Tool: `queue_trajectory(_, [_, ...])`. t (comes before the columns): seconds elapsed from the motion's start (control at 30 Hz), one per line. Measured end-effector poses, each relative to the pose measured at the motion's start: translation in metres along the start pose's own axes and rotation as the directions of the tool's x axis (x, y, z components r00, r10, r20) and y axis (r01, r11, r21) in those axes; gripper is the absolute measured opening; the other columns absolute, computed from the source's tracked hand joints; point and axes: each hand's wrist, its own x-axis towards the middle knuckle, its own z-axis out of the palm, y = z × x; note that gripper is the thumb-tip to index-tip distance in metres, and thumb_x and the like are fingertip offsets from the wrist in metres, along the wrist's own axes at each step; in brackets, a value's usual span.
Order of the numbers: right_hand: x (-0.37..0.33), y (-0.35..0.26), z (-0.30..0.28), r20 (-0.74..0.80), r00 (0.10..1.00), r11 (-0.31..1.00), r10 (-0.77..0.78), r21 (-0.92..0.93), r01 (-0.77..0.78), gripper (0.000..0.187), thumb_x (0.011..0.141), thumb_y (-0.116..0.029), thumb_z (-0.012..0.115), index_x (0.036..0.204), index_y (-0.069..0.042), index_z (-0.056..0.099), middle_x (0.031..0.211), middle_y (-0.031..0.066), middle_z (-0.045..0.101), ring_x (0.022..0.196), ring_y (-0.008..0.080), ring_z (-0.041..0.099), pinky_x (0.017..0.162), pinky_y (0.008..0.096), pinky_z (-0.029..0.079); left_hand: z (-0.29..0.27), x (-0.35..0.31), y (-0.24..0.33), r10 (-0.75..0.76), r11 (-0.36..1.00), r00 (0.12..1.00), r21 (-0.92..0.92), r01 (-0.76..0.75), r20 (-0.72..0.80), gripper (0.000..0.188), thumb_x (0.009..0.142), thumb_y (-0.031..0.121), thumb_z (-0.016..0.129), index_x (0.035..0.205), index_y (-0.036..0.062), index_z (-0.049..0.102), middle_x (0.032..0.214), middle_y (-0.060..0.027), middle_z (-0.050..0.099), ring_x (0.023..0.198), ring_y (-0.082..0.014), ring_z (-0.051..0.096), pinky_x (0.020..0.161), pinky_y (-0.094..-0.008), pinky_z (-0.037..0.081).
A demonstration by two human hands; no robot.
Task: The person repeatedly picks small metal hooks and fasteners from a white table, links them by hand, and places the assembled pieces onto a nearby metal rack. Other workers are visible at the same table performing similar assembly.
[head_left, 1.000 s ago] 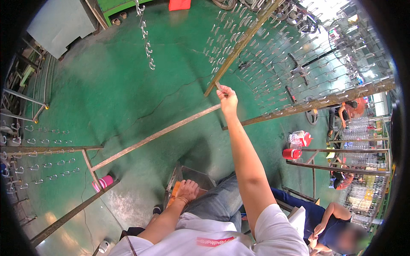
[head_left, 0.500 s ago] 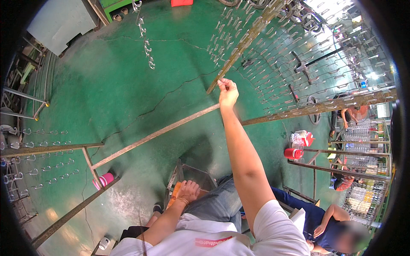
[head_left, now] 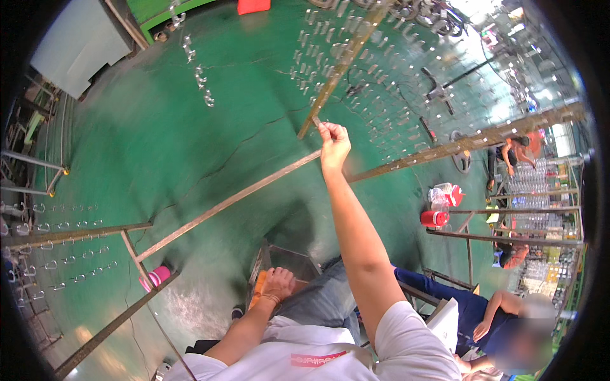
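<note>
Pinching a metal end bar (head_left: 316,120) near a hook-lined rail (head_left: 344,69) in the right hand (head_left: 335,145) — probably to steady it; resting the left hand (head_left: 278,283) palm-down by an orange panel (head_left: 259,283) — likely for support, with any grasp hidden.

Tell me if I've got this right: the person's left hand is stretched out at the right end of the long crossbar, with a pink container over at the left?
Not quite: it is the right hand that is stretched out at the right end of the long crossbar, as the head view shows. The pink container is indeed over at the left.
</note>
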Motion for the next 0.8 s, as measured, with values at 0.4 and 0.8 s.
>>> queue_trajectory(0.4, [-0.098,-0.131,-0.236,-0.132,0.981,0.923,0.14,0.377,-0.081,0.007,0.083,-0.005,0.072,0.082,-0.005,0.065,0.085,0.0014,0.065,0.085,0.0112,0.061,0.078,0.0263,0.048,0.029,-0.007,-0.016,0.087,0.994,0.995,0.073,-0.083,-0.051,0.015,0.085,0.03,0.054,0.081,0.0159,0.057,0.082,-0.0032,0.056,0.087,-0.0223,0.054,0.082,-0.0405,0.039])
queue_trajectory(0.8, [-0.339,-0.155,-0.446,-0.773,0.627,0.95,0.092,-0.121,-0.289,0.008,0.077,-0.012,0.073,0.078,-0.007,0.067,0.077,0.0029,0.06,0.07,0.0203,0.06,0.064,0.0321,0.045,-0.07,0.154,0.249,0.421,0.368,0.895,-0.875,-0.316,-0.146,0.027,0.1,0.011,0.045,0.122,-0.0047,0.051,0.124,-0.0157,0.055,0.115,-0.0231,0.053,0.101,-0.0335,0.041])
